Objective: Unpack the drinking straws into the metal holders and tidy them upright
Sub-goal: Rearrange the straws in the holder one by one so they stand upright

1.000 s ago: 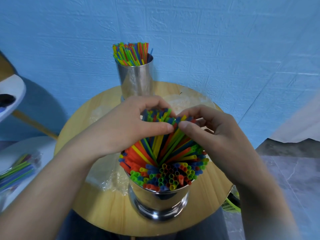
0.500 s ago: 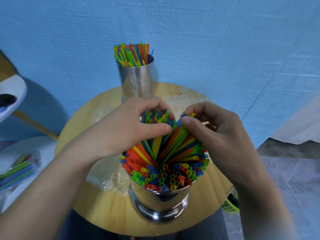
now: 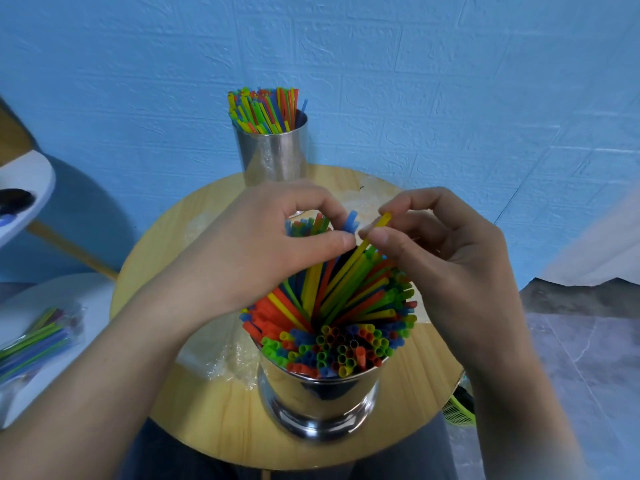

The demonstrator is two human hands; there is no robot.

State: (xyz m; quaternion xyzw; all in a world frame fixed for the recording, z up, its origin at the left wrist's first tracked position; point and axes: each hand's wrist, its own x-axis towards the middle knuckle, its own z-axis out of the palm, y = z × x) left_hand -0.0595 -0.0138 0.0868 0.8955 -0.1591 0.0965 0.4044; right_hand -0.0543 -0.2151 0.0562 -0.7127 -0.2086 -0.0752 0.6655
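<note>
right now both hands are up at the tops of the straws in the near metal holder. the left hand has its fingers curled round a bunch of them, and the tips poke out by the thumb. the right hand pinches one yellow straw between thumb and first finger; that straw leans, with its lower end down among the others. the straws fan out and many lean to the sides. the holder sits at the near edge of the round wooden table. a crinkly clear wrapper lies just beside it. a far holder, full of straws too, stands at the back by the blue wall. more packed straws lie off to the left.
</note>
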